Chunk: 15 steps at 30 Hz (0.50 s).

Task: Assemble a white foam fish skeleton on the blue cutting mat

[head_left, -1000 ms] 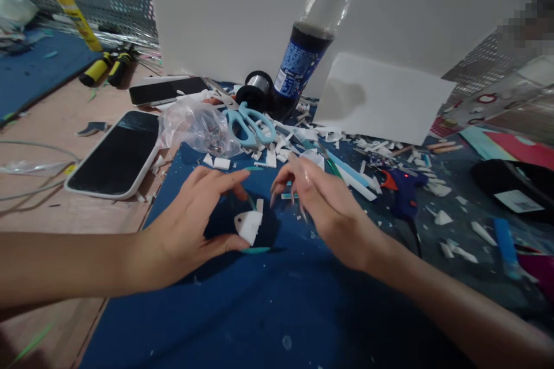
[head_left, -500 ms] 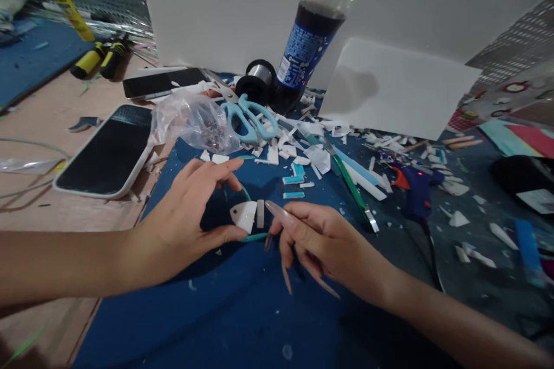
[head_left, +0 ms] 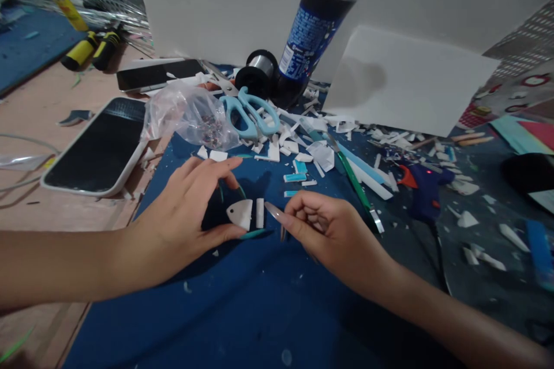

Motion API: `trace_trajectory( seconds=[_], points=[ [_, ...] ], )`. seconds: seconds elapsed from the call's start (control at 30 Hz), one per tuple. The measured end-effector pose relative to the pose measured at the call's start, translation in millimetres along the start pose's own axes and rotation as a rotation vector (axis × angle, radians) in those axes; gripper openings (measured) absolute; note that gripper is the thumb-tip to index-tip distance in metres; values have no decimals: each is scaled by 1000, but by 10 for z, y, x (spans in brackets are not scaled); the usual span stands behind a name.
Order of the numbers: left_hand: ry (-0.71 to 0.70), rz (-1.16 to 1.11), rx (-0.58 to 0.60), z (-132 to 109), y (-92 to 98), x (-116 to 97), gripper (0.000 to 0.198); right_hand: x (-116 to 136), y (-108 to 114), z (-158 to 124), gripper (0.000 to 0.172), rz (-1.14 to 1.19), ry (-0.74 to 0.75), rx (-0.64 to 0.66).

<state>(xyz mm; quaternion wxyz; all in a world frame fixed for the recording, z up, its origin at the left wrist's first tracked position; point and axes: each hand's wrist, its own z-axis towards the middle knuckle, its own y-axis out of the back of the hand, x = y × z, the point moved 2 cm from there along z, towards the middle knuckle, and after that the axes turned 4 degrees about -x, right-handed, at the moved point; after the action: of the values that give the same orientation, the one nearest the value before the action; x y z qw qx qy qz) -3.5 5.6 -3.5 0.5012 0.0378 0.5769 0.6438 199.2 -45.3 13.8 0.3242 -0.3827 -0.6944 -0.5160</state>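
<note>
A small white fish-head-shaped piece, with a dark round eye spot, is on the dark blue mat. My left hand curves around it, the long teal nails of thumb and finger at its lower and upper edges. Just to its right stands a short white strip, a narrow gap away. My right hand is to the right of the strip with fingers curled in. Its long thumbnail points at the strip's right side, very close; whether it touches I cannot tell. No object shows in this hand.
Behind the hands lie white scraps, light-blue scissors, a plastic bag and a green-handled knife. A tilted-looking dark drink bottle stands at the back. A glue gun is at right, a phone at left.
My right hand's fingers have curled in from a looser, extended pose. The gap between fish-head piece and strip looks slightly wider. My left hand keeps its pose; the view has shifted a little.
</note>
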Motion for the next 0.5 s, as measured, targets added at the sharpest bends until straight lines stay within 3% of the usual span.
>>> trace_trajectory(
  seconds=[0.5],
  points=[
    [-2, 83, 60, 40, -46, -7, 62, -28, 3, 17, 24, -81, 25, 1]
  ],
)
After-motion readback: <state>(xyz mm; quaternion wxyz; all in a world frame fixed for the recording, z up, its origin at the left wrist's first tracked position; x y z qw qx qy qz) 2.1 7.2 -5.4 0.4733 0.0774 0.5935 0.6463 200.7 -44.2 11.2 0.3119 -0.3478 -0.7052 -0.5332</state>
